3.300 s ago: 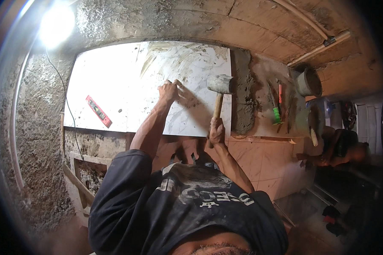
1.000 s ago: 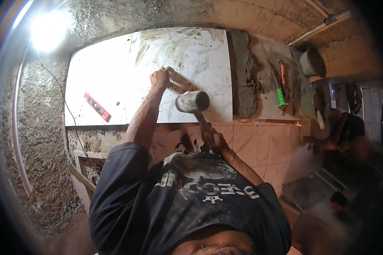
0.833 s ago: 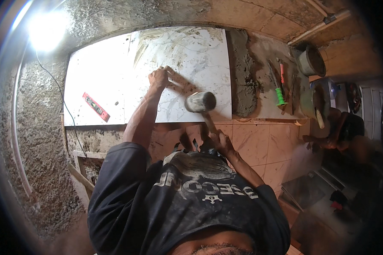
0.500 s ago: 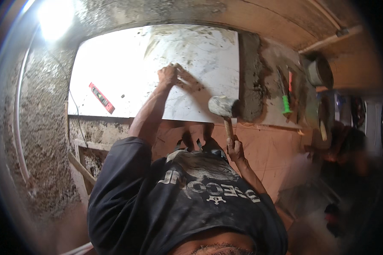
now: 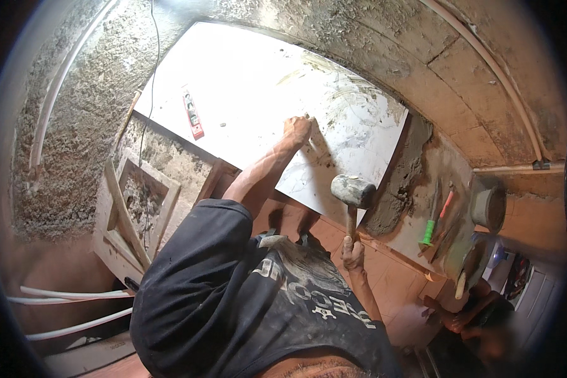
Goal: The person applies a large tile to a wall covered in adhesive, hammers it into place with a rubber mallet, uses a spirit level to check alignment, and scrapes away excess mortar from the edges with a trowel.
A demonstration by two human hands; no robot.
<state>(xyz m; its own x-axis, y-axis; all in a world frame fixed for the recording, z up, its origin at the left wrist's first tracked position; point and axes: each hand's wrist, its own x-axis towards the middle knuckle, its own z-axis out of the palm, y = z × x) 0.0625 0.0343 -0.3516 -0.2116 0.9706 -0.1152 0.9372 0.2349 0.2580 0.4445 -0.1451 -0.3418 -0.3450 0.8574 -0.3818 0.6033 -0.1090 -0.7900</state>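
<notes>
Item 1: mallet (image 5: 353, 191), pale smeared head with a dark face, wooden handle; from my view it hangs over the near right corner of the tile, contact unclear. I judge it head-heavy and stiff, the head somewhat yielding if rubber. Best hold: low on the handle, where my right hand (image 5: 353, 253) has its fingers wrapped and clamped.

Item 2: large white veined tile (image 5: 366, 154), smeared towards the wall, beside wet-looking mortar (image 5: 394, 192). I judge it heavy, rigid, brittle at the corners, slick where smeared; hold by opposite edges. My left hand (image 5: 298, 130) is over it, fingers curled together; I cannot tell whether they grip anything.

Item 3: red spirit level (image 5: 193, 116), lying on the white surface, left.
</notes>
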